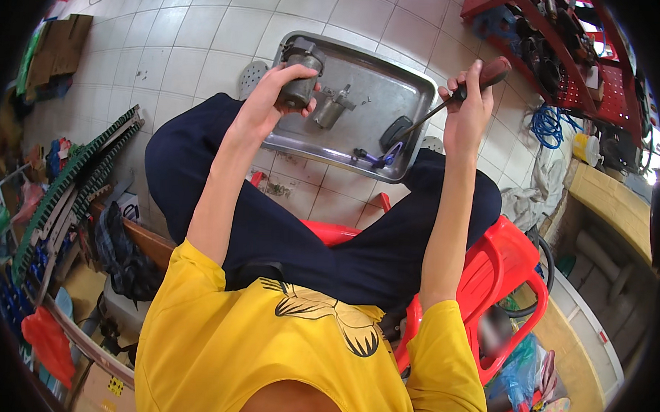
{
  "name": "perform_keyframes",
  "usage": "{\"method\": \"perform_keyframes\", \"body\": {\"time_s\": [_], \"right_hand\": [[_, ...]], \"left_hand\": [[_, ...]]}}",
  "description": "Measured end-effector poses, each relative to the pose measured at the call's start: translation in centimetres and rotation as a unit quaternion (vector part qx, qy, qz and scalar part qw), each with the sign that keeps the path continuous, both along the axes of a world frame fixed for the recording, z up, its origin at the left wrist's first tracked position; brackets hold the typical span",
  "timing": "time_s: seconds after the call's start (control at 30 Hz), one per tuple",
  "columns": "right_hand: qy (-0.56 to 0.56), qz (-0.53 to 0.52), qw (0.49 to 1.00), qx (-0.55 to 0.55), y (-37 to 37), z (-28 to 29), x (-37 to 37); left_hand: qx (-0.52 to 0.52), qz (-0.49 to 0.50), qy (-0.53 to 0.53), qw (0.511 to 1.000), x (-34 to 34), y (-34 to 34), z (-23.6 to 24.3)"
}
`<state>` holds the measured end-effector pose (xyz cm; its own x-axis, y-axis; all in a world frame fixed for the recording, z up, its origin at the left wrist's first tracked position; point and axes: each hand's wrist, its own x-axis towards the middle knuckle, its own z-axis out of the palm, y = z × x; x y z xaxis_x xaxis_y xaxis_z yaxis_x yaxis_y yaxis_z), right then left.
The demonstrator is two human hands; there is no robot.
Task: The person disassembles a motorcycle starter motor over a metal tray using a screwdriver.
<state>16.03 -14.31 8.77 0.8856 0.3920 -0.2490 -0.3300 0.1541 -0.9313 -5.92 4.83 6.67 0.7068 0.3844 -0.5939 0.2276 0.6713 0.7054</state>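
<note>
My left hand (279, 92) grips a dark metal cylindrical housing (304, 63) over the left part of a steel tray (350, 163). My right hand (470, 102) is closed round a screwdriver (496, 71) with a red and black handle, held above the tray's right side; its shaft slants down-left toward a black, flat object (396, 131). A smaller metal part (332, 106) lies in the tray, and a dark and purple item (375, 157) rests near the front right corner.
I sit on a red plastic chair (505, 285). A red rack (567, 76) with tools and a coiled blue hose (547, 126) stand at the right. Cardboard boxes (59, 51), long slatted pieces (69, 186) and assorted clutter are on the left. A wooden board (613, 209) lies at the right.
</note>
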Motion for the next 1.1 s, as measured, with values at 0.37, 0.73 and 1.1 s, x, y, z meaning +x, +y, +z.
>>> {"method": "perform_keyframes", "body": {"time_s": [0.37,0.73,1.1], "right_hand": [[-0.014,0.131,0.987,-0.098,1.9,-1.6,-1.1],[-0.122,0.284,0.928,-0.206,5.8,-1.0,-5.3],[-0.072,0.333,0.919,-0.200,5.5,-0.9,-5.9]], "left_hand": [[0.055,0.041,0.018,0.997,-0.6,1.5,1.7],[0.014,0.004,0.012,1.000,0.5,-0.8,2.1],[-0.101,-0.012,-0.038,0.994,0.5,-1.0,2.2]]}}
